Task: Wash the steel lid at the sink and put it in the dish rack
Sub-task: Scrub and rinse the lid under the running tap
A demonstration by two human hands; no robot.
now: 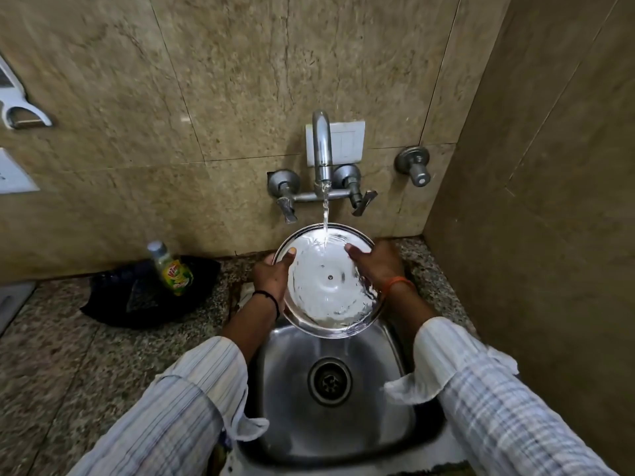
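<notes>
From your head camera, you are holding the steel lid [330,286] over the sink [371,383], its hollow side up and tipped a little toward you. The lid sits directly below the tap spout [322,146], and a stream of water [325,218] falls from the spout onto the far part of the lid, spreading in ripples over the shiny inside. A small rivet shows at the lid's centre.

Your left hand [271,280] has its grip closed on the lid's left rim, thumb pressed on the inner face and fingers tucked under the edge. Your right hand [378,266] has its grip closed on the right rim the same way, thumb lying over the rim onto the wet surface. A dark band circles your left wrist and an orange thread your right; both striped sleeves are pushed up the forearms.

Below the lid, nearer to you, the sink's drain [330,381] lies open in the basin. Left of the lid, on the speckled stone table [86,355], a green dish-soap bottle [170,267] stands on a black bag or cloth [137,297] against the wall. Behind the spout a white switch plate [347,142] is fixed to the tiled wall, with two tap handles just below it on either side of the spout and a separate valve [414,166] to the right.
</notes>
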